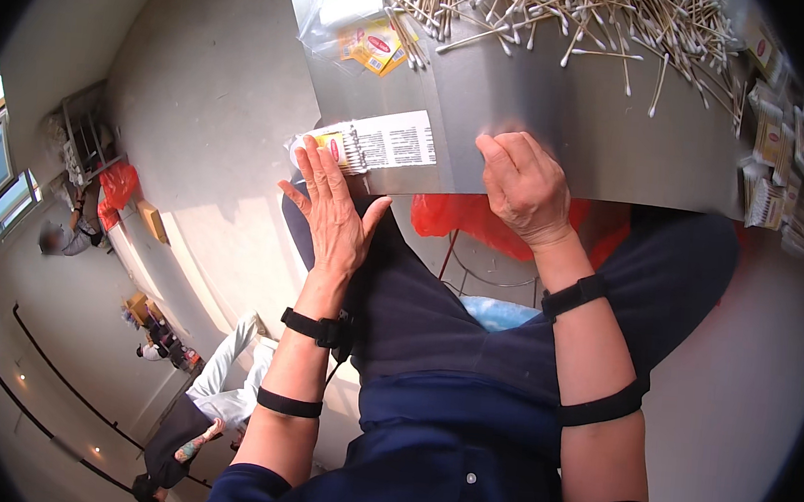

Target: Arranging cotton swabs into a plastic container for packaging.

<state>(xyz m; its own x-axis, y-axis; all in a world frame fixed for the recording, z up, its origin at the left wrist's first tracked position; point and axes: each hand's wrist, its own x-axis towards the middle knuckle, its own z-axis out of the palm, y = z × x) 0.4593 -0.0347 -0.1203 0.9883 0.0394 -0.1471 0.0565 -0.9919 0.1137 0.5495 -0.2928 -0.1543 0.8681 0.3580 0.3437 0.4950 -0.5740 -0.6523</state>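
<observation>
Fingers spread, the left hand is pressing on a flat clear plastic packet with a yellow-and-white label at the grey metal counter edge; right hand is resting curled, empty, below loose wooden cotton swabs.

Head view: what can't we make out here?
- Flat packet under the left hand: near end hidden by the fingers.
- Right hand: fingertips curled on the metal table, grip unclear.
- Cotton swabs: pile cut by the top edge.
- Filled packets: blurred at the fisheye rim.
</observation>
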